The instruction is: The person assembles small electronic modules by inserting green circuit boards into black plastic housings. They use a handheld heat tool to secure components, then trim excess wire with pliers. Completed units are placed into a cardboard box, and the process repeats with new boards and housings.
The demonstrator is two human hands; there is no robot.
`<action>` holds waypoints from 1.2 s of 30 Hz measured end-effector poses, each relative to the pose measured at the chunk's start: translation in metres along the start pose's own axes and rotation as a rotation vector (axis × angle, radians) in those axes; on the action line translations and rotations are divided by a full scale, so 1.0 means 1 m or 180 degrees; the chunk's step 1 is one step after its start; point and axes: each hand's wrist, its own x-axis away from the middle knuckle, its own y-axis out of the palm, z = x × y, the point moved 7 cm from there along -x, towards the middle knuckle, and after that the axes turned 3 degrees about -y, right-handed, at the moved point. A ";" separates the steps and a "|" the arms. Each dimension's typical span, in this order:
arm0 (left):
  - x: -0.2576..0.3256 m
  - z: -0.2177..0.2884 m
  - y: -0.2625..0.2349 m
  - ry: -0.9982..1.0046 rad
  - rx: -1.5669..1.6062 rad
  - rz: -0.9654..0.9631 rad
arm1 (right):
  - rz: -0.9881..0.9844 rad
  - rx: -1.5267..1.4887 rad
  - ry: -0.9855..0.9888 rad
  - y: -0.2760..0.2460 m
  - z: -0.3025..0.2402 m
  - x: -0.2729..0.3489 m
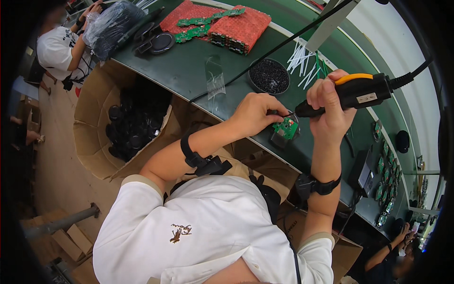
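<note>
My right hand is wrapped round a black electric screwdriver with an orange lever. Its cord runs off to the upper right, and its nose points left, toward my left hand. The fingers of my left hand are pinched together beside the screwdriver's tip; a small dark bit shows between them, too small to name. Just below both hands, a small green circuit board sits at the bench's near edge on a dark base, partly covered by my left fingers.
A round bowl of small black screws stands beyond my left hand. Red bubble-wrap with boards lies farther back, near white strips. More boards line the right. A cardboard box of black parts stands left; people work at both sides.
</note>
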 end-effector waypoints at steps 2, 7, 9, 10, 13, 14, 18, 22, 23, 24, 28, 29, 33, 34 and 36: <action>0.000 -0.001 0.000 0.0013 0.0021 0.0016 | 0.0003 -0.0016 0.0007 0.001 0.000 0.000; -0.001 0.002 -0.002 -0.0020 -0.0040 0.0051 | 0.0007 0.0017 0.0056 0.000 0.002 0.001; -0.001 0.000 -0.002 -0.0094 0.0075 0.0090 | 0.0007 -0.0010 0.0008 0.000 0.002 0.001; -0.001 -0.001 -0.002 -0.0130 0.0135 0.0107 | 0.0009 -0.0021 -0.0017 0.000 0.002 0.001; -0.002 0.004 -0.002 -0.0420 0.0022 -0.0031 | 0.0119 0.0156 -0.0036 -0.005 0.007 0.002; -0.002 0.004 -0.001 -0.0430 0.0021 -0.0057 | 0.0139 0.0241 -0.0047 -0.006 0.008 0.003; -0.002 0.001 0.002 -0.0397 -0.0012 -0.0140 | 0.0156 0.0501 -0.0130 -0.007 0.009 0.004; -0.002 0.000 0.003 -0.0342 -0.0031 -0.0138 | 0.0133 0.0541 -0.0154 -0.006 0.011 0.004; -0.002 0.000 0.003 -0.0348 -0.0050 -0.0149 | 0.0129 0.0567 -0.0156 -0.006 0.011 0.004; -0.002 0.000 0.003 -0.0351 -0.0067 -0.0160 | 0.0124 0.0596 -0.0160 -0.005 0.011 0.004; -0.001 -0.004 0.004 -0.0382 -0.0069 -0.0106 | 0.0127 0.0575 -0.0130 -0.002 0.014 0.004; -0.001 -0.004 0.004 -0.0399 -0.0066 -0.0117 | 0.0123 0.0601 -0.0123 -0.002 0.014 0.004; -0.002 -0.003 0.004 -0.0375 -0.0089 -0.0174 | 0.0088 0.0673 -0.0100 -0.001 0.015 0.004; -0.002 -0.003 0.004 -0.0347 -0.0101 -0.0191 | 0.0074 0.0686 -0.0095 -0.001 0.016 0.004; -0.002 0.001 0.004 -0.0393 -0.0153 -0.0177 | 0.0042 0.0760 -0.0110 0.000 0.016 0.003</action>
